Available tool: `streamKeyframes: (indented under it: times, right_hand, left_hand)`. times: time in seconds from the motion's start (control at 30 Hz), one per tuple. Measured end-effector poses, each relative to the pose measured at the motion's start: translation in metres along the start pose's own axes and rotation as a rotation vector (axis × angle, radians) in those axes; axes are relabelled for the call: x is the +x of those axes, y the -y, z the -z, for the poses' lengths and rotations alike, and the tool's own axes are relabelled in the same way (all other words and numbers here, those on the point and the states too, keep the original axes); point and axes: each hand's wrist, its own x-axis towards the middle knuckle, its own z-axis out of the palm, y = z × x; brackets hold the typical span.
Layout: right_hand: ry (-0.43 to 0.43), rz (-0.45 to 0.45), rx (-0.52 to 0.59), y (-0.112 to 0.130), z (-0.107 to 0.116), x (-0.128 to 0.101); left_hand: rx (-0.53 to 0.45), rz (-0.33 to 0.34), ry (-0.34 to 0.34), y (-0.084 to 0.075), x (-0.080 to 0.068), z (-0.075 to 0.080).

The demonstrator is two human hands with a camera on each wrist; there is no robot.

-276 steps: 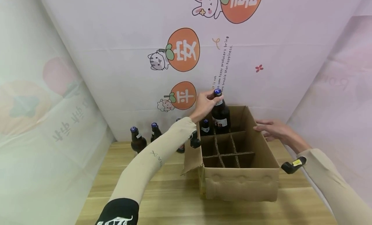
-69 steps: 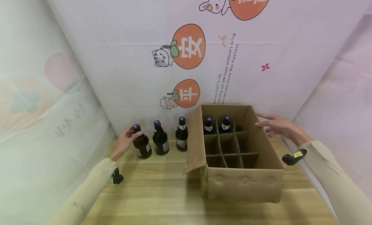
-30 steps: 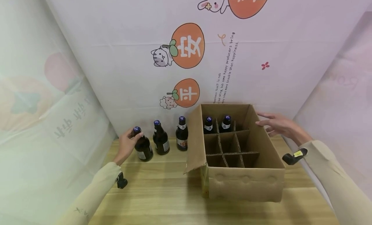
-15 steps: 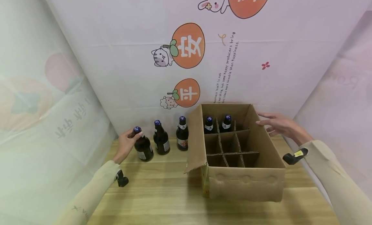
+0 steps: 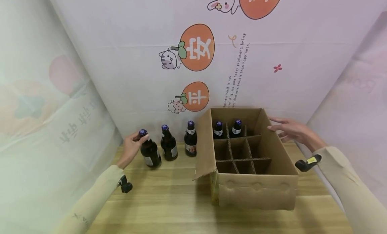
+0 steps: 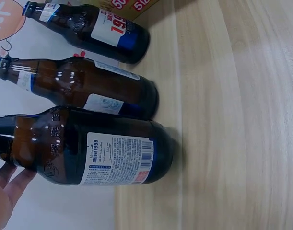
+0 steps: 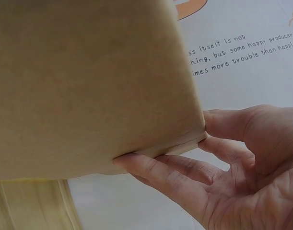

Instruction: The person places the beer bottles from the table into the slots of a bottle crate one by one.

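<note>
My left hand (image 5: 130, 147) grips a dark brown beer bottle (image 5: 151, 155) with a blue cap by its neck, at the left end of a row of bottles. In the left wrist view this bottle's back label (image 6: 118, 160) faces the camera, and the fingers (image 6: 14, 189) are round the neck. Two more bottles stand to its right, a middle bottle (image 5: 169, 147) and one by the box (image 5: 190, 141). My right hand (image 5: 291, 131) touches the right side of the cardboard box (image 5: 257, 190), its fingers fairly straight; some fingertips are hidden behind cardboard in the right wrist view.
Cardboard dividers (image 5: 248, 148) split the box into compartments. Two capped bottles, a left one (image 5: 218, 130) and a right one (image 5: 237, 128), stand in its back row. A flap (image 5: 205, 146) hangs out on the left. Printed cloth walls (image 5: 136, 76) enclose the wooden table (image 5: 169, 200).
Earlier, the left hand held a bottle over the box; that bottle now stands inside. The left hand has since gripped the leftmost bottle, which has shifted slightly. The right hand stays at the box.
</note>
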Motion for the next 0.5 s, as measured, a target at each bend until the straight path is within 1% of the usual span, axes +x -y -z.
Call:
streamKeyframes:
  times: [0.1, 0.33, 0.5]
  right_hand:
    - [-0.008, 0.002, -0.001, 0.001, 0.001, -0.001]
    - [-0.005, 0.011, -0.001, 0.001, 0.0, -0.001]
    - [-0.006, 0.018, -0.004, 0.0, 0.0, -0.002]
  left_hand:
    - [-0.016, 0.021, -0.002, -0.006, 0.001, 0.003]
    - [0.007, 0.021, -0.007, -0.013, 0.002, 0.01]
    - [-0.029, 0.04, -0.042, -0.023, 0.003, 0.016]
